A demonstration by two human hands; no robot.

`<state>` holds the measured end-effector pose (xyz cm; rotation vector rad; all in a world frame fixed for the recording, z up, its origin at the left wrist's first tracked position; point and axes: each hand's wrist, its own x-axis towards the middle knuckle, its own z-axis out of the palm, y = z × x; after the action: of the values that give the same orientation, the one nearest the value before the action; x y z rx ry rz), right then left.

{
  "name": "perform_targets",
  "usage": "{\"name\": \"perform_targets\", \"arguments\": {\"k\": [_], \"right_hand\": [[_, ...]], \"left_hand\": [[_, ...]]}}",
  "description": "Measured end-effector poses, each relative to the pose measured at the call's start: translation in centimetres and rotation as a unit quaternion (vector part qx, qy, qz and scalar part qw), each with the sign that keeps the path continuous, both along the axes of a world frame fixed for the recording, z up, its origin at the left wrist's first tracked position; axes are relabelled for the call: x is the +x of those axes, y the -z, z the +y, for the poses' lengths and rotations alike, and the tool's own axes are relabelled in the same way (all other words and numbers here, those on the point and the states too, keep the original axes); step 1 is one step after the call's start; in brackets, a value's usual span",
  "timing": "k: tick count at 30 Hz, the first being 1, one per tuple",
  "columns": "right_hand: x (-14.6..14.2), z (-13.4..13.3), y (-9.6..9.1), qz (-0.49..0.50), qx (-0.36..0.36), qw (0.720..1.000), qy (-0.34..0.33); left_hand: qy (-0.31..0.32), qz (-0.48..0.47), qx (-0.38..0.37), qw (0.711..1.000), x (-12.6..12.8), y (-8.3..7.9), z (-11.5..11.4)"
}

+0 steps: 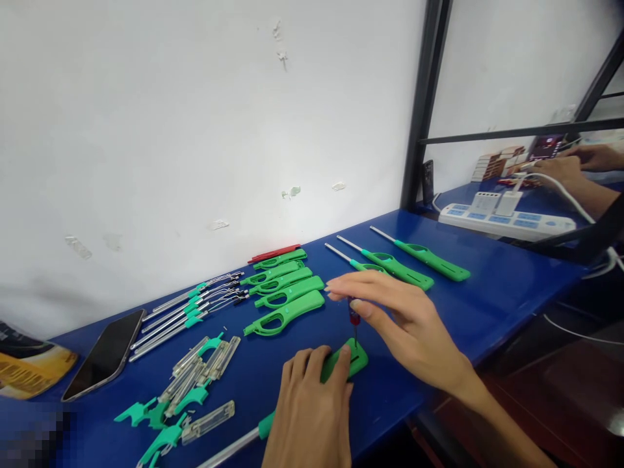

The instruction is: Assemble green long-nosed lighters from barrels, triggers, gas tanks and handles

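Observation:
My left hand [312, 403] is closed over a green long-necked lighter [359, 359], pressing it flat on the blue table near the front edge. Its metal tube sticks out on the left; the middle of the body is hidden under my fingers. In my right hand [409, 325] is a small screwdriver [354, 318] with a dark red handle, held upright between thumb and fingers. Its tip meets the end of the lighter's handle, close to a slot. Behind my right hand lie three lighters with metal tubes, one of them this green lighter [431, 261].
Green casing halves [287, 312], red sticks [275, 252] and metal tubes with wires [168, 331] lie along the wall. Clear fuel tanks [209, 421] and teal triggers [166, 437] are piled at left, beside a phone [104, 354]. A power strip [507, 221] and another person's hands [560, 172] are beyond the black frame.

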<state>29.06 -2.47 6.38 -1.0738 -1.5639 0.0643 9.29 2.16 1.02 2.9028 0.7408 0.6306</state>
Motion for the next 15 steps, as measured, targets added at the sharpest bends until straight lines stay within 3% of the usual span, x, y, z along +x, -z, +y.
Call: {"name": "perform_targets", "arguments": {"k": [3,8,13,15], "right_hand": [[-0.3,0.1,0.3,0.028,-0.016,0.999,-0.034],[-0.6,0.3,0.7,-0.02,0.08,0.994,0.072],[-0.5,0.2,1.0,0.001,0.037,0.999,0.004],[-0.6,0.3,1.1,0.022,0.04,0.999,0.01]], "left_hand": [[-0.004,0.011,0.043,0.999,-0.7,0.6,0.2],[0.022,-0.003,0.081,0.996,-1.3,1.7,0.8],[0.037,-0.023,0.102,0.994,-1.8,2.0,1.0],[0.036,-0.027,0.108,0.993,-1.8,2.1,0.9]]}}
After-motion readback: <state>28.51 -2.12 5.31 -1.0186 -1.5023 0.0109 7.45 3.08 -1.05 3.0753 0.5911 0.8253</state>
